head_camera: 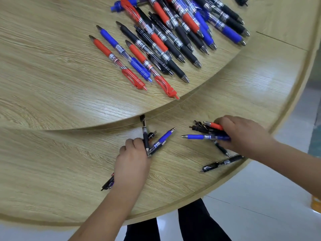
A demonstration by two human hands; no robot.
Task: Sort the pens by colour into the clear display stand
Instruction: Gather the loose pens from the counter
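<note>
Pale wood-grain table (52, 171) fills most of the head view, and a raised round board (43, 75) of the same wood is laid on it. Glossy white floor tiles (260, 197) and two dark trouser legs (196, 223) are seen beyond the table's curved edge.

On the board a loose pile of pens (182, 32) in red, blue and black is spread. The pens overlap too much for a sure count, though well over a dozen can be made out. At the pile's near-left side three are laid side by side, clear of the tangle: an outer red pen (104, 49), a blue-gripped pen (111, 40) and an inner red pen (139, 53).

On the lower table the left hand (132, 164) is curled around a fan of pens (151, 146). Three are counted: one upright black pen (145, 138), one slanted blue pen (162, 139) and one short dark end (152, 134) between them. More dark pen ends (107, 183) are seen at the wrist side of this hand; their number cannot be told.

The right hand (243, 136) is closed on a bundle of pens (210, 132). One red grip (215, 126), one level blue pen (198, 137), at least two black clicker ends (198, 127) and one dark tip (223, 151) are shown.

One loose black pen (222, 163) is left on the table near its edge, its far end reaching the right forearm.
</note>
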